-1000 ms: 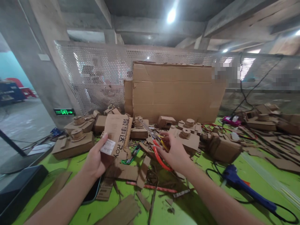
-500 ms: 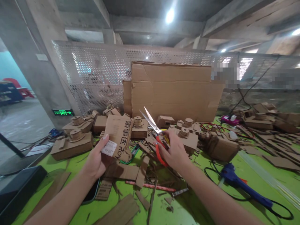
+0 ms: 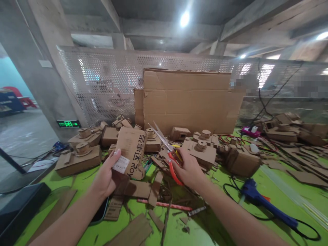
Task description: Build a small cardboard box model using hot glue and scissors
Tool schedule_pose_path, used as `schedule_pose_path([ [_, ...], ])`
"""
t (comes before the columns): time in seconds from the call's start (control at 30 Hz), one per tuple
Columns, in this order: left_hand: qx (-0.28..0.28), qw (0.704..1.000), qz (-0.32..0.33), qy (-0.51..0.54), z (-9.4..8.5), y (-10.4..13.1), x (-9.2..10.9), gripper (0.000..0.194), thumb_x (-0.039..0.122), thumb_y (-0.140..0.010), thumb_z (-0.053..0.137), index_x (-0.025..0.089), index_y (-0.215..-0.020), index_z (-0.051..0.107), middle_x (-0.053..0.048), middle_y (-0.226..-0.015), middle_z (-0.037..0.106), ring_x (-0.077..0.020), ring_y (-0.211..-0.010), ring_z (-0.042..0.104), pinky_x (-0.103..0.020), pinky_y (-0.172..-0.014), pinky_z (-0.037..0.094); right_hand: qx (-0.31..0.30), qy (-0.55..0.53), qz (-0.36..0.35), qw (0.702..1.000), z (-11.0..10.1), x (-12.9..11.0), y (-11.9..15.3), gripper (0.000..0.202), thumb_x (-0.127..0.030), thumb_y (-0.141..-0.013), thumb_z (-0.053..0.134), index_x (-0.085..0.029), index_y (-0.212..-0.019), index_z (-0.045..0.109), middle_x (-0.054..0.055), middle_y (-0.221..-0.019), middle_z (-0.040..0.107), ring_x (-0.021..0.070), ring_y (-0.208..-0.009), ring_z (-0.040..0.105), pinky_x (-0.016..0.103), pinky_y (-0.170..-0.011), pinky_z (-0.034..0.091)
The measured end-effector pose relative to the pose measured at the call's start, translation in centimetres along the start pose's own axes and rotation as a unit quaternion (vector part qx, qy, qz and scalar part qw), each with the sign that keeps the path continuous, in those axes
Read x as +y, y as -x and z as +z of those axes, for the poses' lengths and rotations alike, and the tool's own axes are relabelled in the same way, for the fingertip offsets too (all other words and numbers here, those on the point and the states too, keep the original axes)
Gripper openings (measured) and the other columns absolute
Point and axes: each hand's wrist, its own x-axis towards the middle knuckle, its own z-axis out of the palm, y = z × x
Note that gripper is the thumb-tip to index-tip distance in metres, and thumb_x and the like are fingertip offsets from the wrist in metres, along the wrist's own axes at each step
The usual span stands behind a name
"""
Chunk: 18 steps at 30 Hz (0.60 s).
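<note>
My left hand [image 3: 107, 177] pinches a piece of cardboard [image 3: 133, 145] by its lower left edge, thumb over a white label. Black printed characters run down its right side, and its lower right corner has a curved notch. In my right hand [image 3: 188, 169] is a pair of scissors [image 3: 164, 141] with red and yellow handles. The blades are slightly apart, point up and left, and lie to the right of the cardboard without touching it. Below both hands, cardboard scraps [image 3: 138, 189] and a red patterned pencil-like stick [image 3: 166, 205] lie on the green tabletop [image 3: 194, 230].
Several cardboard models [image 3: 79, 159] with round knobs line the back of the table. A large cardboard sheet [image 3: 189, 102] stands behind them against perforated metal mesh. A blue glue gun [image 3: 269, 203] with a black cord lies at right. A phone [image 3: 101, 212] is partly under my left forearm.
The scissors have dipped and shifted slightly left, and their blades have closed a little. The cardboard has turned slightly and moved a little to the right in my left hand.
</note>
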Motion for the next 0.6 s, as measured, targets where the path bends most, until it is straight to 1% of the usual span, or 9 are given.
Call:
schedule_pose_path([
  [0.07, -0.017, 1.000, 0.008, 0.000, -0.2, -0.1, -0.1, 0.023, 0.013, -0.092, 0.066, 0.015, -0.115, 0.071, -0.008, -0.095, 0.083, -0.0209, -0.074, 0.080, -0.030, -0.069, 0.067, -0.022, -0.012, -0.011, 1.000, 0.0, -0.2, 0.2, 0.038, -0.047, -0.099, 0.055, -0.018, -0.123, 0.054, 0.009, -0.105, 0.071, 0.0243, -0.088, 0.066, 0.036, -0.080, 0.050],
  [0.13, -0.023, 1.000, 0.016, 0.009, -0.3, -0.1, -0.3, 0.026, 0.010, -0.087, 0.072, 0.018, -0.112, 0.072, -0.005, -0.096, 0.083, -0.0183, -0.076, 0.079, -0.025, -0.069, 0.066, -0.039, -0.014, -0.025, 0.999, 0.1, -0.5, 0.5, 0.038, -0.044, -0.101, 0.052, -0.018, -0.128, 0.052, 0.010, -0.111, 0.070, 0.0246, -0.094, 0.066, 0.037, -0.083, 0.051],
  [0.2, -0.018, 1.000, 0.017, 0.017, -0.4, -0.1, -0.4, 0.030, 0.006, -0.083, 0.075, 0.019, -0.110, 0.073, -0.004, -0.096, 0.084, -0.0176, -0.078, 0.079, -0.024, -0.071, 0.065, -0.047, -0.009, -0.030, 0.998, 0.1, -0.8, 0.7, 0.036, -0.043, -0.102, 0.050, -0.019, -0.129, 0.051, 0.010, -0.112, 0.070, 0.0250, -0.096, 0.065, 0.038, -0.085, 0.051],
  [0.27, -0.024, 1.000, 0.013, 0.015, -0.3, 0.1, -0.4, 0.035, 0.006, -0.082, 0.076, 0.020, -0.113, 0.073, -0.005, -0.099, 0.084, -0.0193, -0.082, 0.080, -0.026, -0.074, 0.066, -0.046, 0.000, -0.031, 0.998, 0.2, -1.0, 0.9, 0.034, -0.043, -0.103, 0.049, -0.020, -0.127, 0.052, 0.010, -0.109, 0.069, 0.0253, -0.095, 0.065, 0.039, -0.086, 0.051],
  [0.33, -0.036, 0.999, 0.005, 0.007, -0.3, 0.2, -0.4, 0.039, 0.007, -0.081, 0.077, 0.021, -0.117, 0.072, -0.006, -0.103, 0.084, -0.0213, -0.085, 0.080, -0.028, -0.076, 0.066, -0.041, 0.003, -0.035, 0.999, 0.2, -1.1, 1.0, 0.033, -0.043, -0.102, 0.051, -0.020, -0.125, 0.053, 0.009, -0.107, 0.069, 0.0250, -0.093, 0.064, 0.039, -0.085, 0.051],
  [0.4, -0.043, 0.999, -0.002, -0.001, -0.2, 0.3, -0.3, 0.039, 0.009, -0.081, 0.077, 0.020, -0.118, 0.073, -0.008, -0.105, 0.083, -0.0227, -0.087, 0.080, -0.030, -0.078, 0.066, -0.036, 0.001, -0.041, 0.998, 0.2, -1.2, 1.0, 0.032, -0.043, -0.101, 0.053, -0.020, -0.124, 0.053, 0.009, -0.105, 0.068, 0.0241, -0.090, 0.063, 0.038, -0.084, 0.051],
  [0.47, -0.041, 0.999, -0.009, -0.013, -0.1, 0.3, -0.3, 0.032, 0.012, -0.083, 0.077, 0.018, -0.115, 0.074, -0.009, -0.104, 0.083, -0.0236, -0.088, 0.080, -0.031, -0.079, 0.065, -0.022, 0.002, -0.046, 0.999, 0.2, -1.1, 0.9, 0.034, -0.044, -0.099, 0.057, -0.020, -0.124, 0.053, 0.008, -0.103, 0.067, 0.0238, -0.088, 0.062, 0.038, -0.083, 0.052],
  [0.53, -0.039, 0.998, -0.010, -0.041, -0.2, 0.1, -0.3, 0.026, 0.018, -0.083, 0.078, 0.014, -0.109, 0.076, -0.012, -0.101, 0.083, -0.0241, -0.086, 0.080, -0.030, -0.079, 0.064, 0.005, 0.009, -0.055, 0.998, 0.2, -0.9, 0.9, 0.037, -0.043, -0.096, 0.060, -0.020, -0.124, 0.052, 0.009, -0.103, 0.066, 0.0254, -0.091, 0.063, 0.039, -0.085, 0.052],
  [0.6, -0.031, 0.996, -0.001, -0.087, -0.4, -0.4, -0.5, 0.028, 0.025, -0.079, 0.084, 0.012, -0.103, 0.077, -0.013, -0.097, 0.083, -0.0238, -0.081, 0.079, -0.029, -0.075, 0.063, 0.031, 0.021, -0.067, 0.997, 0.1, -0.8, 0.8, 0.037, -0.041, -0.093, 0.064, -0.020, -0.121, 0.053, 0.010, -0.103, 0.065, 0.0277, -0.095, 0.064, 0.041, -0.088, 0.052],
])
